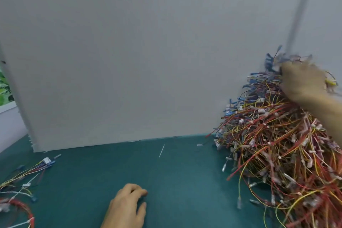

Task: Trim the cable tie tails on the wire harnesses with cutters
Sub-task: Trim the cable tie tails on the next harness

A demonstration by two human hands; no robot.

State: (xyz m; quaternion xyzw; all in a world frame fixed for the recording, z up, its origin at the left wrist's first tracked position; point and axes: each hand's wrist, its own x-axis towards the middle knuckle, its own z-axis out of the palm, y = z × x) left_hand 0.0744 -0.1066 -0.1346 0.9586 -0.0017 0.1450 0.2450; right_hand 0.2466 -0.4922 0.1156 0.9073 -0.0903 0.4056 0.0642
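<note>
- Two bare hands in shot. The left hand (127, 207) rests on the dark teal table mat (166, 181) at the bottom middle, with its fingers loosely curled and nothing in them.
- The right hand (303, 83) is up at the top of the huge tangled heap of red, yellow and blue wire harnesses (273, 144) on the right. It's motion-blurred and its fingertips are lost in the wires, so honestly can't tell whether it's gripping anything.
- That heap leans against the tall pale grey upright board (129, 52), which walls off the whole back of the mat and blocks the view behind it.
- One thin white plastic sliver (161, 151) lies alone on the mat near the foot of the board, well apart from both hands.
- On the far left there's a smaller loose harness with a white connector block and blue terminals (37, 166). Below it, in the corner, sits a red wire loop with white ties (24, 209).
- A bit of green leafy pattern (4, 87) peeks past the board's left edge.
- Little white tags and connectors are all over the heap, but they're too small and blurry to read.
</note>
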